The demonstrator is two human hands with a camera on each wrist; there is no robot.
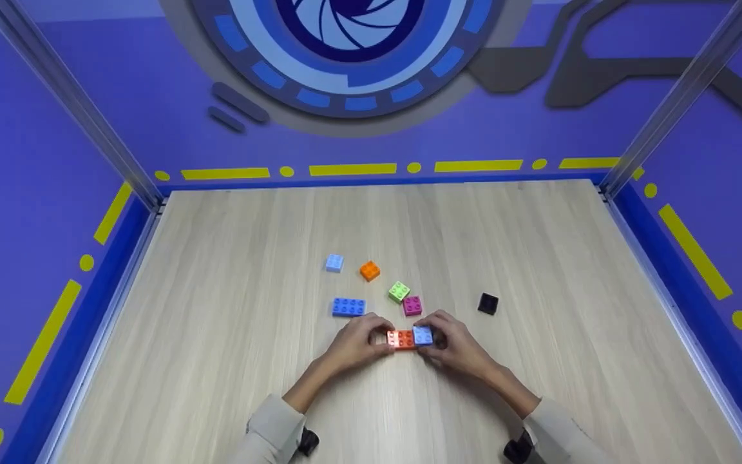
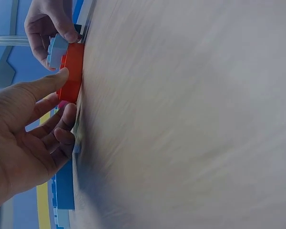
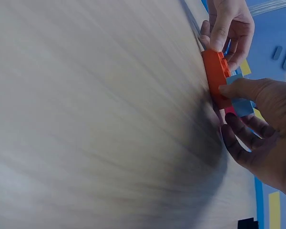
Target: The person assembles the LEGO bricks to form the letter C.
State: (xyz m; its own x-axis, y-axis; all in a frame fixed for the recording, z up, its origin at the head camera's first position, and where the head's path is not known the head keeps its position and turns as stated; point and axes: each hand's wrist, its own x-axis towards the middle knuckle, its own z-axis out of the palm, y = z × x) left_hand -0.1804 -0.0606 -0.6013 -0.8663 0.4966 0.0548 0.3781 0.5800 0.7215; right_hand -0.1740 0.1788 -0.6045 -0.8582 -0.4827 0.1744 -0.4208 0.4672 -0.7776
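Between two hands point(image 1: 359, 340), one red brick point(image 1: 403, 344), one blue brick point(image 1: 422, 336), six others point(image 1: 370, 271) nearby.

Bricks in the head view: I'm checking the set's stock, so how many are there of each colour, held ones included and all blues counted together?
Blue bricks: 3
Red-orange brick: 1
Orange brick: 1
Lime green brick: 1
Magenta brick: 1
Black brick: 1
Total: 8

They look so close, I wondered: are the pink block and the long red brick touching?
Apart. The head view shows a strip of bare table between the pink block and the long red brick.
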